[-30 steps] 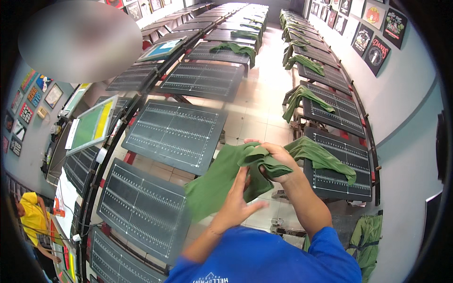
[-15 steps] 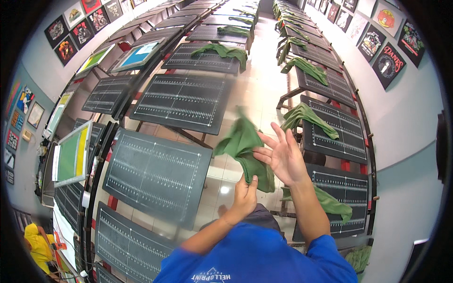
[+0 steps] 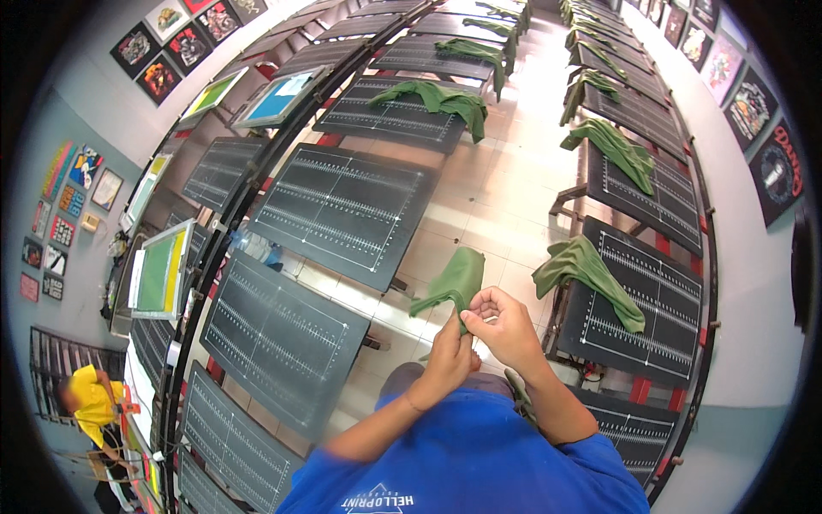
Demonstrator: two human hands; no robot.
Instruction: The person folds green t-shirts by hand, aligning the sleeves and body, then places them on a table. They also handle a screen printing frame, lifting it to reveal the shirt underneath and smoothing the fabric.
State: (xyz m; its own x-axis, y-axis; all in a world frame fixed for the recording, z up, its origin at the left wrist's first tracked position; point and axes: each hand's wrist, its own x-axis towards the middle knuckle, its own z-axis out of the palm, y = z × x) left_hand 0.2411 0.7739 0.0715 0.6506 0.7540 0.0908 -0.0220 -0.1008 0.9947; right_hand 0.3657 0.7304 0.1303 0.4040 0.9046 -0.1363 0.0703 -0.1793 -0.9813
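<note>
A piece of green fabric (image 3: 460, 276) hangs bunched in front of me over the aisle floor, its far part spreading loose and its near edge gathered. My left hand (image 3: 447, 361) is closed round that gathered edge. Just beside it, my right hand (image 3: 505, 325) pinches the same edge, thumb and fingers pressed together, the two hands almost touching. Part of the fabric is hidden behind my fingers. Nearest on the right, another green cloth piece (image 3: 586, 272) lies draped over the corner of a black printing board (image 3: 646, 300).
Rows of black boards with white ruled marks, such as this one (image 3: 342, 206), flank the tiled aisle (image 3: 514, 197). Several carry green cloth pieces (image 3: 445, 101). Framed printing screens (image 3: 163, 270) stand at left. A person in yellow (image 3: 94, 398) is at the lower left.
My right hand, spread open before, has closed on the fabric's edge beside my left hand. The blurred, swinging fabric now hangs steadier. The view has shifted, so the boards appear in different places.
</note>
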